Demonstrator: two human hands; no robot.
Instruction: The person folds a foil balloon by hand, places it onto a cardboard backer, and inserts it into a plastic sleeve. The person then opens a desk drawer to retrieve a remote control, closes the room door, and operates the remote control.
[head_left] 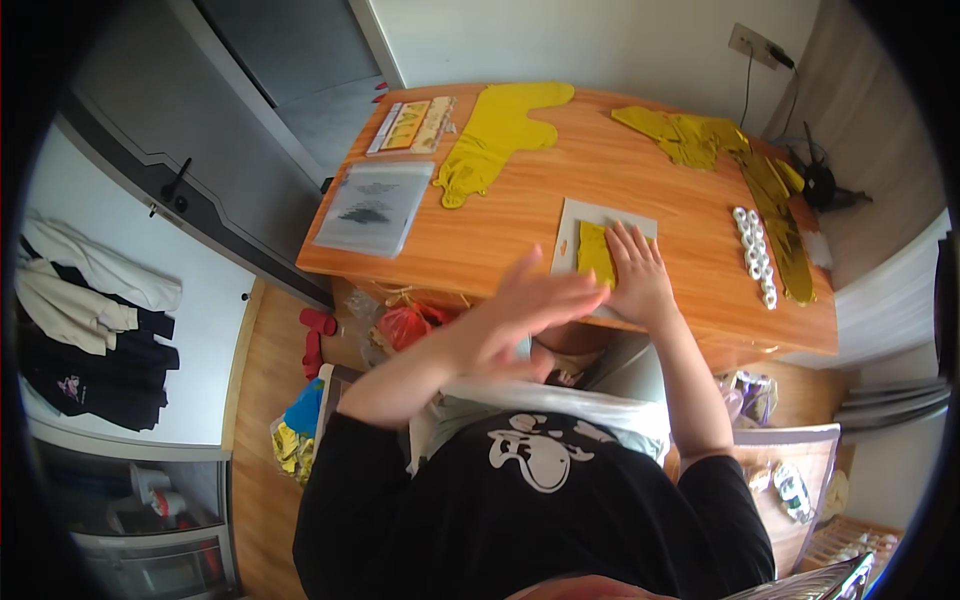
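My right hand (640, 275) lies flat with fingers stretched on a folded piece of shiny gold foil (597, 252). Under the foil is a grey-white card (578, 214) near the table's front edge. In the air left of the card is my left hand (520, 312), open and smeared by motion, with nothing seen in it. A flat gold foil balloon (497, 130) is spread at the back of the table. Another crumpled gold foil sheet (690, 140) lies at the back right, and more gold foil (780, 215) runs down the right side.
On the wooden table (560, 180), a stack of clear plastic sleeves (375, 208) and a printed card (412, 126) sit at left. Small white rolls (753, 255) stand in rows at right, near a black stand (820, 180). Below hangs a red plastic bag (405, 325).
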